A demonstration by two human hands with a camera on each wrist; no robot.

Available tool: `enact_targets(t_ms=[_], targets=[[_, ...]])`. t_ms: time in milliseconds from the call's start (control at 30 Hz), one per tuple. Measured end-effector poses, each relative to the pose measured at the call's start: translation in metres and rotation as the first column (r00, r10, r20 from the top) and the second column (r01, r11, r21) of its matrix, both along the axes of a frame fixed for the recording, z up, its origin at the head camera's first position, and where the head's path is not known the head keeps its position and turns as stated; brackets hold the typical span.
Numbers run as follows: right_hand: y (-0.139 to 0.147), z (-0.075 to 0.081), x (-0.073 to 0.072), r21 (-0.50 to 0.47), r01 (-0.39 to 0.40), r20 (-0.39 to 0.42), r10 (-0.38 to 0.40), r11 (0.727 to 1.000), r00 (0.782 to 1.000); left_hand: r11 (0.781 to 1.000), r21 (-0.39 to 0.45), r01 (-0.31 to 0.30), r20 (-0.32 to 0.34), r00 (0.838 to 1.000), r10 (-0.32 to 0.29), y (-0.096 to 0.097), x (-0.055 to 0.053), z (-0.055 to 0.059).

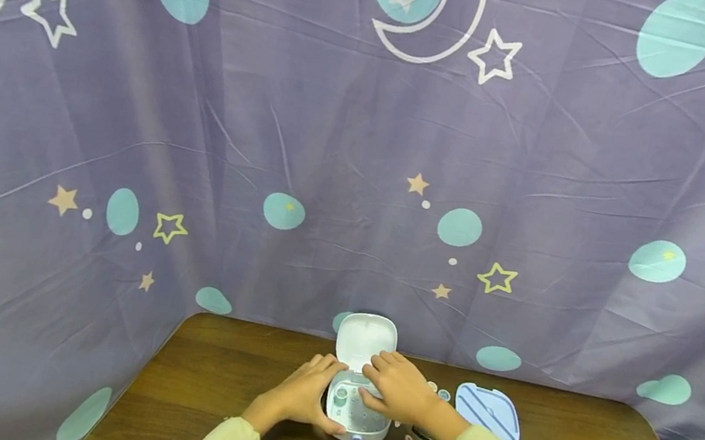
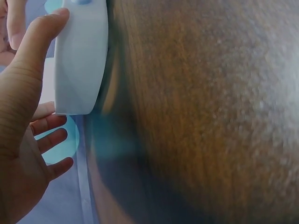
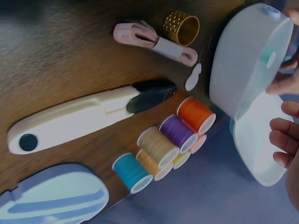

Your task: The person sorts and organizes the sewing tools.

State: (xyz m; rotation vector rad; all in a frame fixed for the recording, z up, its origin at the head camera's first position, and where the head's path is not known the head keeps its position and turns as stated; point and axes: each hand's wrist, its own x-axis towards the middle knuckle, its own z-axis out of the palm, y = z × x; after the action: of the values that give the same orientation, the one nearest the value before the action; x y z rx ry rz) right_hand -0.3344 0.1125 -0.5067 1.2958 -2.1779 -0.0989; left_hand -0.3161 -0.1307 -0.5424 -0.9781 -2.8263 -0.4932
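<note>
A white box (image 1: 365,438) with a blue button on its front stands on the table, its lid (image 1: 367,337) raised at the back. A teal thread spool (image 1: 340,399) sits inside at the left. My left hand (image 1: 301,390) grips the box's left side, thumb at the front rim and fingers toward the rear corner. In the left wrist view, the thumb lies on the box front (image 2: 79,60). My right hand (image 1: 400,390) reaches over the box's right half, fingers inside near the hinge side; I cannot tell whether they hold anything.
Right of the box lie several thread spools (image 3: 159,144), a white-handled tool (image 3: 70,121) with a black end, a pink bundle (image 3: 154,42), a gold thimble (image 3: 182,29), a small white needle threader (image 3: 193,78) and a blue tray (image 1: 488,413). A patterned curtain (image 1: 340,131) hangs behind the table (image 1: 212,376).
</note>
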Motion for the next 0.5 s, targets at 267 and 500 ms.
enact_targets(t_ms=[267, 500], targets=[[0.026, 0.014, 0.0, -0.168, -0.03, -0.024, 0.027, 0.985, 0.999, 0.999, -0.041, 0.004, -0.013, 1.0, -0.005, 0.0, 0.003, 0.004], [0.051, 0.019, 0.001, -0.247, -0.004, 0.008, 0.007, 0.969, 1.0, 0.997, -0.076, 0.009, -0.064, 0.998, -0.014, -0.002, 0.004, 0.01]])
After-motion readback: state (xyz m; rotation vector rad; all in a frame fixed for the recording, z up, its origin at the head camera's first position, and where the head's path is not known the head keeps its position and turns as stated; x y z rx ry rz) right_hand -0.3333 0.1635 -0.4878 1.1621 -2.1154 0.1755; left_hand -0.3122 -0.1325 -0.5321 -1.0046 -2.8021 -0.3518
